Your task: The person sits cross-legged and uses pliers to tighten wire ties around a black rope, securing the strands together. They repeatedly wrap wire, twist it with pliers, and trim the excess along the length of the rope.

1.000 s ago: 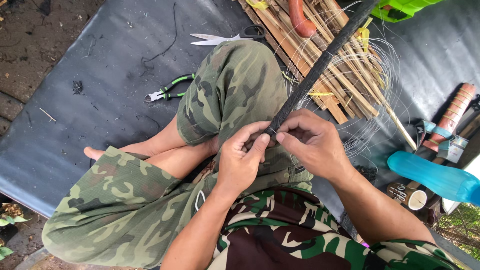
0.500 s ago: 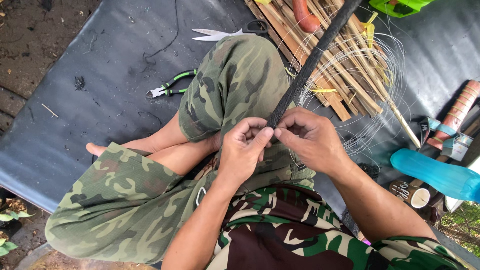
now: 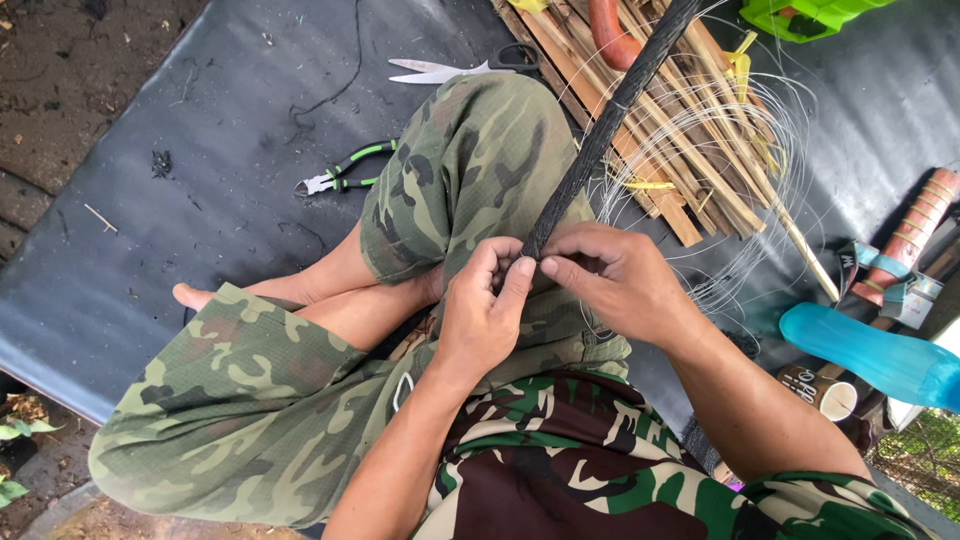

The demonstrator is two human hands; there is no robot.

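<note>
In the head view, pliers [image 3: 345, 170] and scissors [image 3: 465, 68] lie on the dark sheet [image 3: 200, 100] to the far left, and a bundle of sticks [image 3: 650, 130] with thin wire loops [image 3: 740, 150] lies far right. The long dark rod [image 3: 600, 130] slants from the far right edge down over the raised knee. Its near end is pinched between the left hand [image 3: 485, 315] and right hand [image 3: 620, 285], both grasping it; the fingertips hide that end, and its far end is cut off.

Pliers [image 3: 343, 171] lie left of knee [image 3: 480, 150], scissors [image 3: 460, 67] beyond it.
</note>
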